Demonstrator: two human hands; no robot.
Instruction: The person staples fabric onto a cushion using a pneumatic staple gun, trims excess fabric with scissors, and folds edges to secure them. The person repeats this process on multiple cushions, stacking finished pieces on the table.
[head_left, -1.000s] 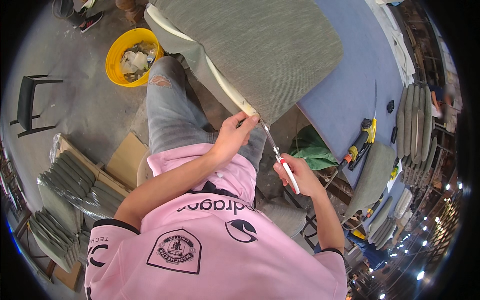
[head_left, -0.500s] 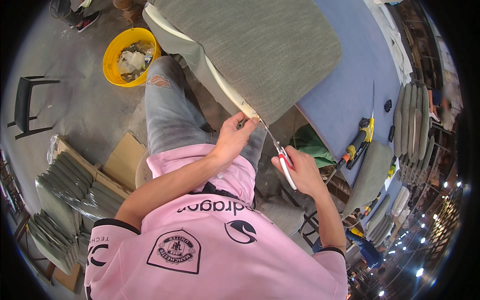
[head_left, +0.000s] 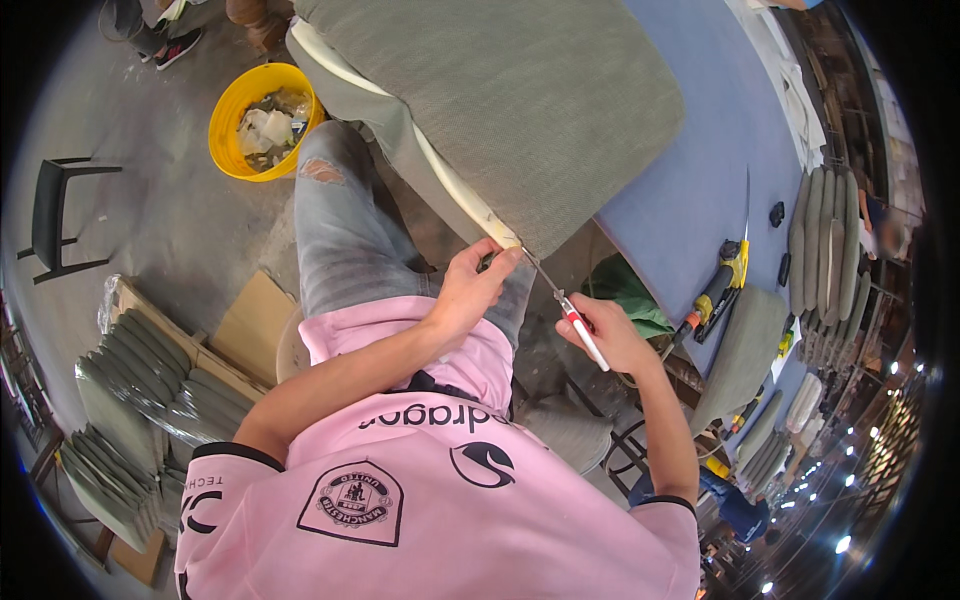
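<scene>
Head-worn fisheye view, facing down (edges bowed), close over pink shirt (head_left: 440,525), left hand (head_left: 474,288) near centre

A grey, mottled floor (head_left: 160,220) spreads left of the fingers (head_left: 478,252), with a dark open-framed chair (head_left: 47,208) standing on it well apart from them. A blue tabletop (head_left: 700,150) lies beyond them to the right. Far to their right and lower down, small bright lights (head_left: 843,544) dot a dim space.

This was an upholstery workshop: stacked grey fabric cushions (head_left: 826,240) and a yellow-and-black handheld tool (head_left: 715,288) showed it.
</scene>
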